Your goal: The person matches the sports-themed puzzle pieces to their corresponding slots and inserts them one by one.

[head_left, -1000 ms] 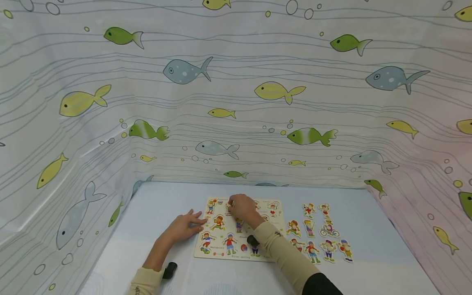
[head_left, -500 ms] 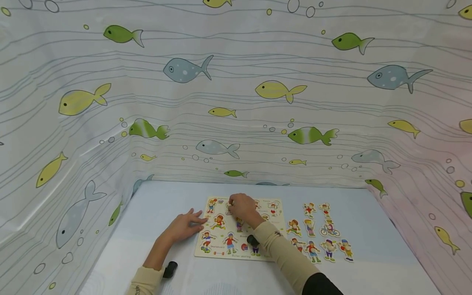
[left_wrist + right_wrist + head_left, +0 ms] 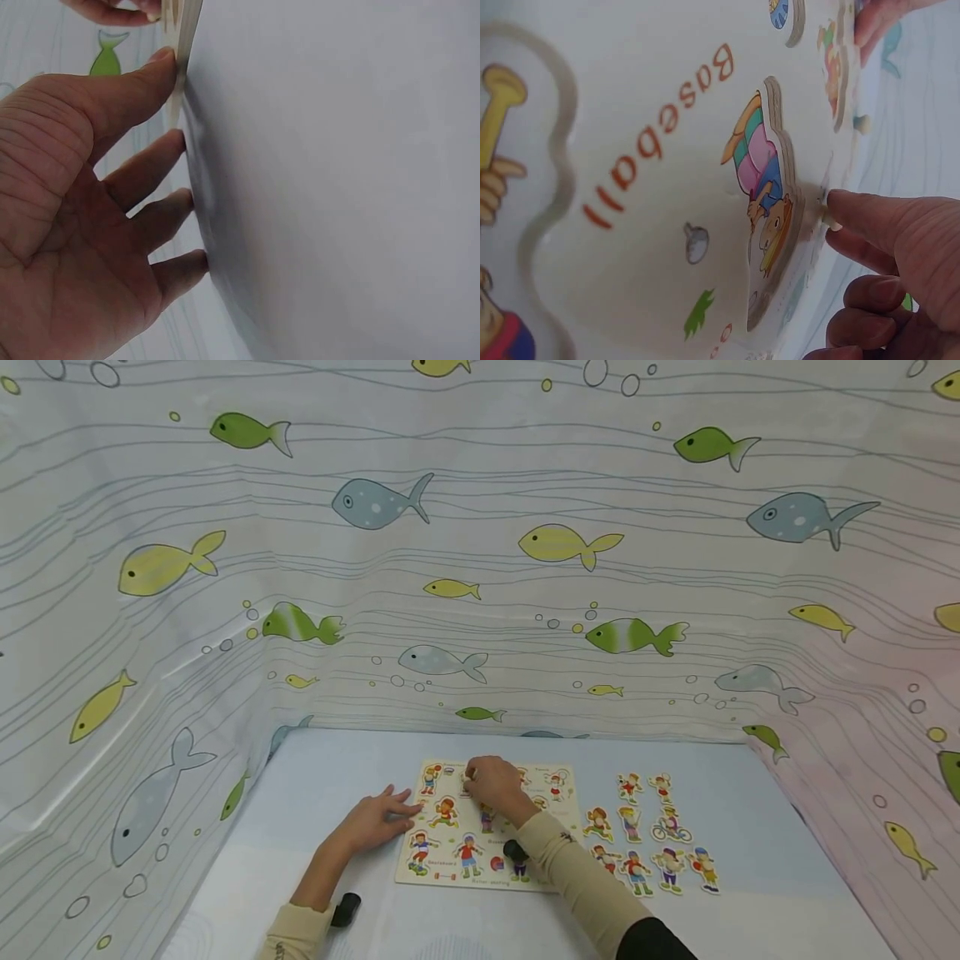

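Observation:
A cream wooden puzzle board (image 3: 450, 837) with recesses showing children at sports lies on the table. My right hand (image 3: 495, 783) reaches over its upper part. In the right wrist view, its thumb (image 3: 862, 214) and forefinger pinch a small peg (image 3: 828, 219) low over the board; the puzzle piece under that peg is mostly hidden. Nearer that camera is a recess (image 3: 761, 180) with a printed figure, beside the word "Baseball". My left hand (image 3: 375, 821) is at the board's left edge, its fingers spread. Its thumb (image 3: 150, 79) touches the edge and the other fingertips rest on the table.
To the board's right lie several loose puzzle pieces, among them a cyclist (image 3: 670, 825) and a runner (image 3: 597, 824). My right sleeve (image 3: 573, 860) covers the board's lower right corner. Fish-printed sheeting (image 3: 517, 685) rises behind and beside the table (image 3: 315, 760).

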`<state>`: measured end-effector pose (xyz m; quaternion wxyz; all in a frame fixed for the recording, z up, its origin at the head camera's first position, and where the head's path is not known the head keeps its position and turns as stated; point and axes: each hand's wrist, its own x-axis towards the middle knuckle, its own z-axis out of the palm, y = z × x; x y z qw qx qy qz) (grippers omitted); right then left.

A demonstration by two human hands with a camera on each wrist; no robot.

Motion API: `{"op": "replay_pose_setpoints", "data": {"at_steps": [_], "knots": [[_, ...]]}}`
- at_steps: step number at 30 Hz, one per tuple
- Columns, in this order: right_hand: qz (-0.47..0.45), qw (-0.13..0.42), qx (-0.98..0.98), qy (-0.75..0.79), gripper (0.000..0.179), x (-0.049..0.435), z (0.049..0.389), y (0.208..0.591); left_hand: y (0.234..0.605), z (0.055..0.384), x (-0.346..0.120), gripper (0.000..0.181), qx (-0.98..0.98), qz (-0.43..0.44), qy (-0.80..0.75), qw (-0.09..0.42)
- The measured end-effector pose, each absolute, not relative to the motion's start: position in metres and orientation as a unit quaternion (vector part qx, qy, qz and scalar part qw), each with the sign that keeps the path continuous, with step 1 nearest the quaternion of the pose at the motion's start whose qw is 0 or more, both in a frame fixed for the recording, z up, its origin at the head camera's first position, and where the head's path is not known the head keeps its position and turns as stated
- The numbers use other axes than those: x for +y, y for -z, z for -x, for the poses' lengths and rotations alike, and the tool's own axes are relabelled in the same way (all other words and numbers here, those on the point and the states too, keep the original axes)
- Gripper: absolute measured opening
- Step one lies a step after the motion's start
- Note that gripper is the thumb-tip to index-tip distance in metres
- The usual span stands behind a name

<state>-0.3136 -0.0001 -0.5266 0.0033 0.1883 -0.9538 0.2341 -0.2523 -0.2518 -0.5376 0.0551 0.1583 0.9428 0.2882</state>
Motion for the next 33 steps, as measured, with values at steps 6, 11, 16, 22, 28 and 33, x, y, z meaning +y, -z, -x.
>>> {"op": "replay_pose_setpoints", "data": {"at_steps": [6, 11, 16, 22, 28, 33], "knots": [[-0.184, 0.002, -0.947, -0.263, 0.015, 0.007, 0.313, 0.523, 0.536, 0.252, -0.251, 0.03, 0.942, -0.164, -0.29, 0.049], [-0.182, 0.004, -0.944, -0.275, 0.016, 0.019, 0.313, 0.521, 0.536, 0.253, -0.25, 0.03, 0.941, -0.168, -0.29, 0.049], [-0.178, 0.009, -0.943, -0.28, 0.018, 0.033, 0.314, 0.521, 0.538, 0.254, -0.251, 0.03, 0.944, -0.164, -0.28, 0.053], [-0.159, 0.0, -0.95, -0.269, 0.023, 0.05, 0.315, 0.52, 0.537, 0.254, -0.252, 0.03, 0.943, -0.179, -0.278, 0.045], [-0.151, -0.013, -0.951, -0.27, 0.023, 0.068, 0.315, 0.516, 0.538, 0.255, -0.254, 0.03, 0.941, -0.186, -0.278, 0.043], [-0.147, -0.001, -0.954, -0.262, 0.022, 0.087, 0.314, 0.513, 0.538, 0.256, -0.255, 0.03, 0.94, -0.191, -0.279, 0.042]]}}
